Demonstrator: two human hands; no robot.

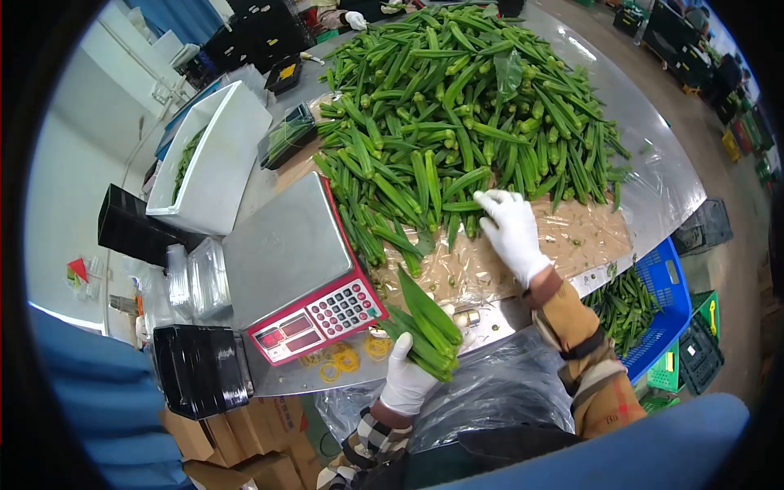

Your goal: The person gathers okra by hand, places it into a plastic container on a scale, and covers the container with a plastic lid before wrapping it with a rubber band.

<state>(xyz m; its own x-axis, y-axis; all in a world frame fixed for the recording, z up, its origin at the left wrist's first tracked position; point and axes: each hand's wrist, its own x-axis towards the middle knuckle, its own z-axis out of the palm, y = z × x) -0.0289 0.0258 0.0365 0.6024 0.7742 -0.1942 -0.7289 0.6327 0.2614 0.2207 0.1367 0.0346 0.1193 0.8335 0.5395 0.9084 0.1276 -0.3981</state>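
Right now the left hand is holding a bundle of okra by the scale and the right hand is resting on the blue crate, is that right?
Not quite. In the head view the right hand reaches into the okra pile on the table, not the blue crate. The left hand does hold a bundle of okra by the scale.

Matt white cloth glove on the right hand (512, 233), crinkled glossy plastic sheet (572, 233) beneath (brushed-metal scale pan (282, 249) to its left)

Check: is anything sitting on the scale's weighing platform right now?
No. The scale shows a bare metal platform; the left hand holds its okra bunch off to the side, and the right hand is at the okra pile.
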